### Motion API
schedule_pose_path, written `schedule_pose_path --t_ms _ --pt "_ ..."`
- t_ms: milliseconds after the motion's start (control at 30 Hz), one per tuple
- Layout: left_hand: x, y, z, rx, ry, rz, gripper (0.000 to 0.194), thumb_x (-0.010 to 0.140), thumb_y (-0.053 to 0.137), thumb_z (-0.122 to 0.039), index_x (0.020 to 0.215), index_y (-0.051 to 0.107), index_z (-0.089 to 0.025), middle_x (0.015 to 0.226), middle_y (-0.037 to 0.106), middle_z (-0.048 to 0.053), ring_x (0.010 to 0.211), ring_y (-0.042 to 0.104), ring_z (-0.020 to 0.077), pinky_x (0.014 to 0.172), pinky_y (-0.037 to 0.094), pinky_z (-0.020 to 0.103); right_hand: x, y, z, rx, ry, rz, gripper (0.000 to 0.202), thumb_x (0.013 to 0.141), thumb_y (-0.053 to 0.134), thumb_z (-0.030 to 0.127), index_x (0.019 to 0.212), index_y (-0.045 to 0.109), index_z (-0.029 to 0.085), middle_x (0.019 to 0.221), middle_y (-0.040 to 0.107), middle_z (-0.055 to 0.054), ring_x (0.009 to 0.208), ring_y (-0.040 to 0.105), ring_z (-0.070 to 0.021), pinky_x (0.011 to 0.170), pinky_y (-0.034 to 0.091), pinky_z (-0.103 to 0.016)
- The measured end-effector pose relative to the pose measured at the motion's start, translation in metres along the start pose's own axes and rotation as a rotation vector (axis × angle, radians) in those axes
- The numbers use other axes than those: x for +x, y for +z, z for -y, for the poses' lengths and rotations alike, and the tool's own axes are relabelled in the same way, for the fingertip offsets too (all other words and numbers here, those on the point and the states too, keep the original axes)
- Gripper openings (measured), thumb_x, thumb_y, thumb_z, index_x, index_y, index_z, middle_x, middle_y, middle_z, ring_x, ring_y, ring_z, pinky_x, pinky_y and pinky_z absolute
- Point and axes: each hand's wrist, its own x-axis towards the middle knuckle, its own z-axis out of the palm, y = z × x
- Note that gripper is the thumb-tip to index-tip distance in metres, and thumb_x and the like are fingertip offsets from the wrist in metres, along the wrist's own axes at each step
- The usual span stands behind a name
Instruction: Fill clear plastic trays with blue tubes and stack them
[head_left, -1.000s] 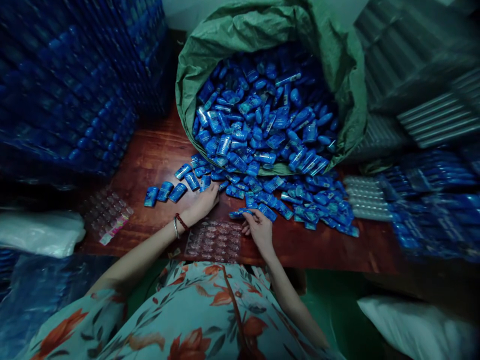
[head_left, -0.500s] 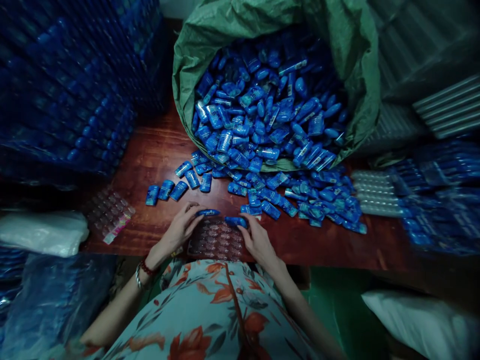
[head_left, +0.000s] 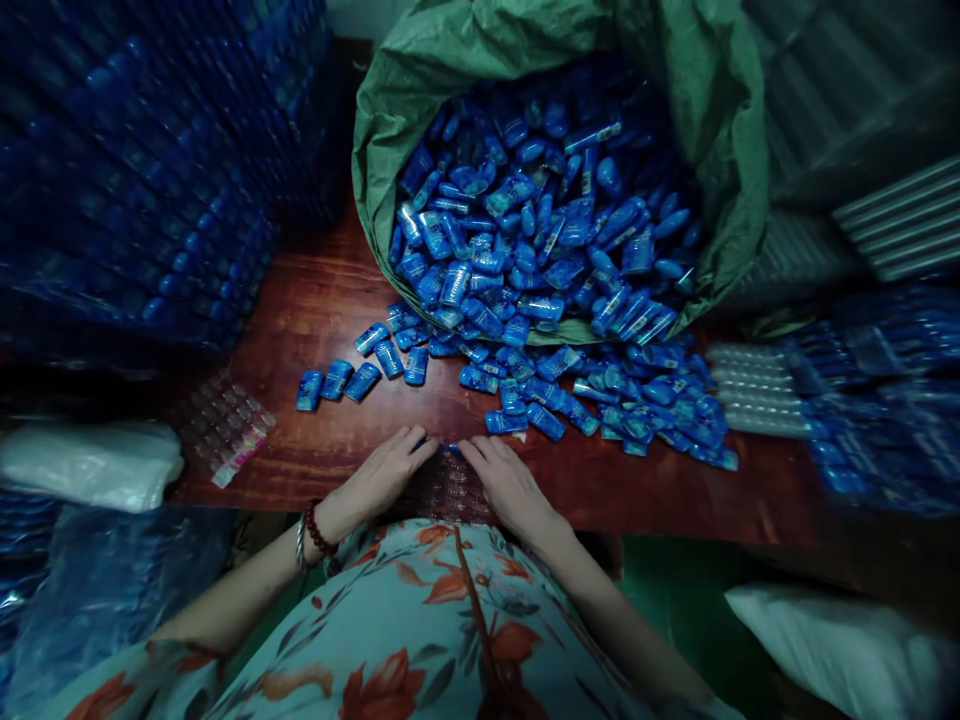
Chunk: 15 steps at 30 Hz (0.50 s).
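A clear plastic blister tray (head_left: 448,492) with rows of hollows lies at the table's near edge, right against my body. My left hand (head_left: 391,468) is at its far left corner, fingers curled over a small blue wrapped pack (head_left: 426,443) that is mostly hidden. Over the tray's far right corner, my right hand (head_left: 504,474) bends its fingers on another blue pack (head_left: 453,448), of which only a sliver shows. Just beyond the hands, loose blue packs (head_left: 545,421) lie on the table; a few (head_left: 309,390) sit apart on the left.
A green woven sack (head_left: 375,190) lies open towards me, spilling blue packs (head_left: 487,262). Tall stacks of filled trays (head_left: 150,200) rise at left. A second clear tray (head_left: 229,430) lies left, and pale ridged trays (head_left: 756,388) and bagged blue packs (head_left: 885,400) sit right.
Both hands have come down and closer together over the tray's far edge. The blue packs in them, plainly seen before, are now mostly covered by the fingers.
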Motion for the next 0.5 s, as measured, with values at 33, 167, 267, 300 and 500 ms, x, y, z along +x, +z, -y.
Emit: schedule_pose_path --t_ms 33,167,267,300,500 --pt "0.001 -0.001 -0.001 0.022 -0.002 0.022 0.053 0.079 0.037 0.005 0.126 0.046 -0.017 0.121 0.051 0.013 0.114 0.050 0.0219 0.098 0.045 0.041 0.002 -0.001 0.002 -0.030 -0.001 0.018 0.054 0.078 0.038 -0.004 0.127 0.049 0.016 0.113 0.059 -0.011 0.105 0.054 -0.0228 0.094 0.047 -0.040" --pt "0.010 -0.007 -0.008 0.106 0.014 0.094 0.051 0.077 0.039 0.004 0.126 0.046 -0.012 0.127 0.049 0.016 0.120 0.048 0.0249 0.103 0.041 0.041 0.005 0.004 0.009 -0.086 -0.003 0.007 0.051 0.081 0.039 0.000 0.128 0.049 0.019 0.115 0.059 -0.009 0.114 0.051 -0.0244 0.098 0.044 -0.040" --pt "0.015 -0.012 -0.012 0.098 0.016 0.113 0.050 0.078 0.040 0.002 0.125 0.047 -0.015 0.126 0.050 0.015 0.118 0.051 0.0241 0.101 0.043 0.039 0.006 0.010 0.015 -0.062 -0.002 -0.078 0.049 0.084 0.039 0.003 0.129 0.048 0.021 0.120 0.059 -0.010 0.119 0.049 -0.0248 0.102 0.040 -0.041" --pt "0.016 -0.013 -0.013 0.085 0.006 0.108 0.051 0.078 0.040 0.002 0.125 0.047 -0.016 0.126 0.051 0.015 0.118 0.051 0.0237 0.100 0.044 0.038 0.006 0.012 0.017 -0.056 0.004 -0.099 0.048 0.085 0.038 0.003 0.129 0.048 0.021 0.120 0.059 -0.010 0.120 0.048 -0.0250 0.102 0.039 -0.041" --pt "0.014 -0.010 -0.006 0.045 -0.034 0.069 0.051 0.078 0.041 0.003 0.125 0.046 -0.017 0.123 0.052 0.014 0.117 0.051 0.0246 0.096 0.047 0.039 0.015 0.010 0.019 -0.114 0.023 -0.045 0.043 0.085 0.038 0.003 0.125 0.051 0.015 0.105 0.063 -0.012 0.103 0.055 -0.0253 0.089 0.046 -0.039"
